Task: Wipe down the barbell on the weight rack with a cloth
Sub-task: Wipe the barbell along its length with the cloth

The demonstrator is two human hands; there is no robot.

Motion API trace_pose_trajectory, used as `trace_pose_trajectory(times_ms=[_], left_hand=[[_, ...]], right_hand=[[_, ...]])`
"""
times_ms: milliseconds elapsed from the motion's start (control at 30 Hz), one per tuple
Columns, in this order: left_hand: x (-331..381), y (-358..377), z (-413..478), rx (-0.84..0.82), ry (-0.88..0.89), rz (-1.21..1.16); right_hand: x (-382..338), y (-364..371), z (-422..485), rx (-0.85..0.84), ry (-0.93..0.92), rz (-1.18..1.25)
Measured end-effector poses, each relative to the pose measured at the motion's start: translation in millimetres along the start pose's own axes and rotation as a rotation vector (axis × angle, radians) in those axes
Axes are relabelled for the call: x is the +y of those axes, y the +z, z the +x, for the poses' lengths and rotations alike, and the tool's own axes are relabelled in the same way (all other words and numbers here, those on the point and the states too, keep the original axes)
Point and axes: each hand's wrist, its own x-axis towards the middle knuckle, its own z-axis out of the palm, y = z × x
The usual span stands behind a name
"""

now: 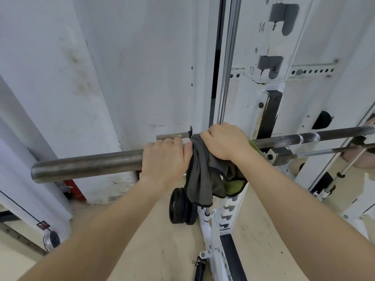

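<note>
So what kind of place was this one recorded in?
Most likely a gym. A barbell sits on a white rack with numbered notches, and black weight plates lean by its base.

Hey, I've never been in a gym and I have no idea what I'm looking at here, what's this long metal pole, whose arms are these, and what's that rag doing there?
There is one picture, taken by a camera worn on a person's head, so the two bare arms reaching forward are that person's own. The long metal pole is a barbell, a bar for lifting weights, resting across a white weight rack whose numbered slots set the bar's height. The left hand grips the bare thick end of the bar. The right hand presses a grey cloth, with a green side showing, around the bar right beside the left hand; most of the cloth hangs loose below. Further down, black weight plates sit by the rack's base, above a tan floor. The person appears to be wiping the bar.
</note>
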Motion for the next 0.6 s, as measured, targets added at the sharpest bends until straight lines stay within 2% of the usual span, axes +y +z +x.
trace_pose_trajectory(times_ms=[67,100,167,200,233,267,300,333,400,467,500,567,600], left_hand=[[-8,-8,21,-0.073,0.03,-0.101],[-14,-13,34,-0.184,0.007,-0.256],[-20,-20,57,-0.554,-0.116,-0.501],[-21,-17,60,-0.623,-0.064,-0.51],[-21,-7,55,-0.55,0.001,-0.451],[-20,2,48,-0.434,0.086,-0.262],[-19,11,40,-0.251,0.122,-0.04],[-13,10,25,-0.161,0.096,0.054],[-6,1,1,-0.062,0.041,-0.015],[-6,-8,6,-0.133,0.047,-0.046],[-9,-10,18,-0.192,0.045,-0.135],[-20,-7,51,-0.449,-0.074,-0.511],[-20,-8,63,-0.57,-0.096,-0.565]], right_hand=[[-1,3,-2,0.06,0.014,-0.006],[0,8,-7,0.15,-0.011,-0.017],[1,18,-21,0.316,-0.079,-0.042],[3,20,-24,0.338,-0.103,-0.048],[3,18,-23,0.314,-0.111,-0.047],[3,15,-17,0.251,-0.103,-0.04],[3,11,-11,0.17,-0.08,-0.038],[4,7,-5,0.107,-0.059,-0.043],[4,8,-2,0.105,-0.045,-0.043],[4,16,-11,0.247,-0.058,-0.056],[3,19,-17,0.294,-0.069,-0.062],[3,17,-20,0.296,-0.084,-0.057],[2,13,-17,0.241,-0.077,-0.05]])
